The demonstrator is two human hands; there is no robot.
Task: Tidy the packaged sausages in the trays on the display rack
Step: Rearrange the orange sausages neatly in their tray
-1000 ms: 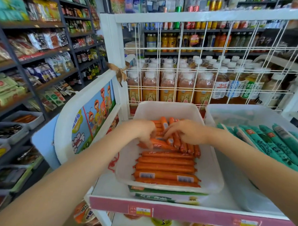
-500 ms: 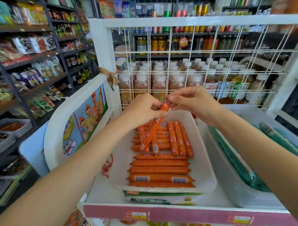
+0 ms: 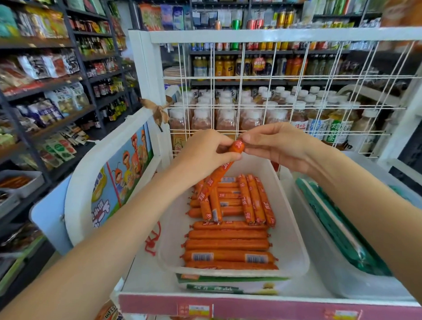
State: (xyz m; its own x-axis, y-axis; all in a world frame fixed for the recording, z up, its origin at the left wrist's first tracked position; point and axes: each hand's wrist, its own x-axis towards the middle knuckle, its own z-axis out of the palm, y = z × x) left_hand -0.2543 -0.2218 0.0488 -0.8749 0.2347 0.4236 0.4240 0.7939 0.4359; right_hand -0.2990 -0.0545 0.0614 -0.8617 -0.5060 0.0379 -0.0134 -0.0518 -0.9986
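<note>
Left hand pinching a raised orange sausage near its top; right hand pinching the tip. Long axis slanting from the fingers down-left toward the jumbled far pile in the white tray. Both hands equally close. Farther right, green packs.

Both hands meet above the white tray at 12 o'clock of its contents. The left hand and right hand pinch the top end of one orange sausage, which hangs tilted toward 7 o'clock. More sausages lie in the tray. At 3 o'clock, a clear tray holds green packs.
</note>
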